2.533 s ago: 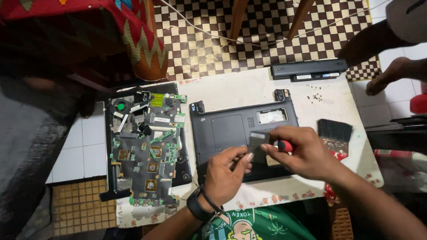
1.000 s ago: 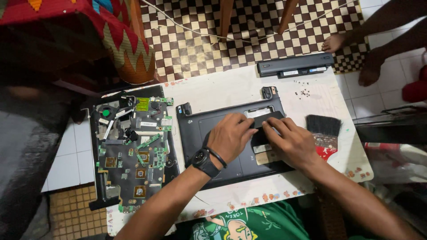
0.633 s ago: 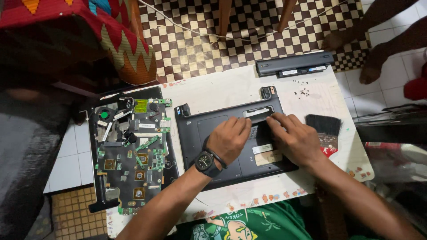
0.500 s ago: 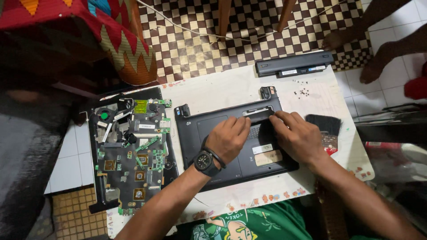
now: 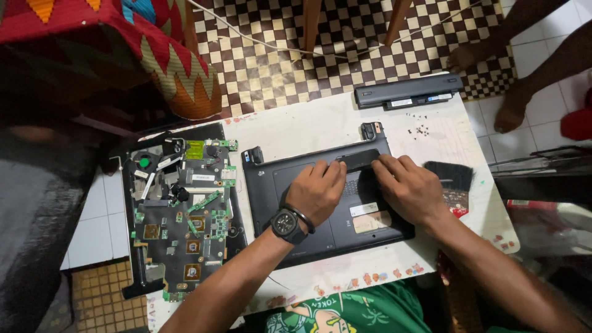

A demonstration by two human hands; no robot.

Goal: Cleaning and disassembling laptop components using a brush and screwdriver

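Laptop bottom case (image 5: 320, 213), dark and turned underside up, is lying across the middle of the small white table (image 5: 308, 126), and both of your hands are resting on it. Your left hand (image 5: 317, 194), with a black wristwatch (image 5: 285, 224) on the wrist, is lying palm down on the case, fingers held close together and stretching toward the small black cover piece (image 5: 359, 159) near the case's far edge; the fingertips are touching its left end. Your right hand (image 5: 410, 188) is lying palm down just beside, fingers slightly spread, with the fingertips pressing at the right end of that same cover piece. Neither hand is closing around anything; both are lying flat on the plastic. Two pale labels (image 5: 370, 217) are showing on the case between your wrists.

To your left, just beside the case, a green motherboard (image 5: 185, 216) is sitting in its black tray with a small fan at its far corner. At the far edge of the table a long black battery pack (image 5: 408, 91) is lying, and a scatter of tiny screws (image 5: 421, 130) is sitting near it. A black-bristled brush (image 5: 450, 179) is lying just right of your right hand. Beyond the table, another person's bare feet (image 5: 487, 74) are standing on the checkered mat (image 5: 277, 61) and white tiles
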